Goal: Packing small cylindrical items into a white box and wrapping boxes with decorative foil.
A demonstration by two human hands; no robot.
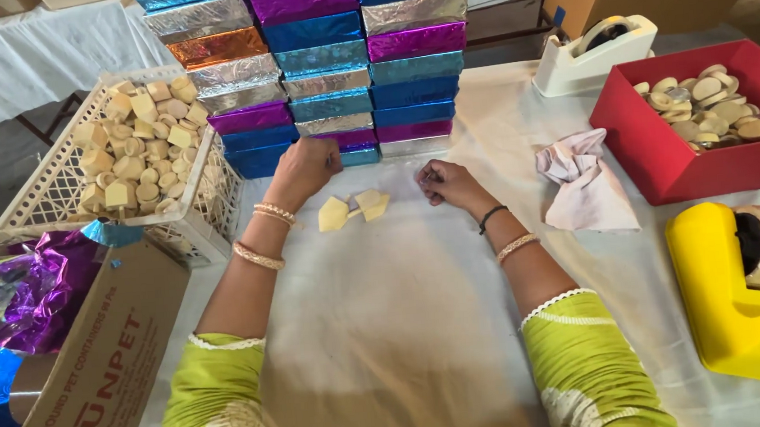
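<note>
Both hands (304,167) (443,181) curled loosely, resting beside pale wedges (353,209).

Glossy foil boxes (323,64), matt pale cloth (389,330), yellow plastic dispenser (731,303).

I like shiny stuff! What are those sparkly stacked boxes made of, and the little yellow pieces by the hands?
The stacked boxes look wrapped in metallic foil paper: crinkled, mirror-bright faces in blue, purple, silver and orange. What lies under the wrap cannot be seen. The pale yellow pieces between the left hand and right hand look matte, smooth and solid, perhaps soap or wax; the look leaves that open.
</note>
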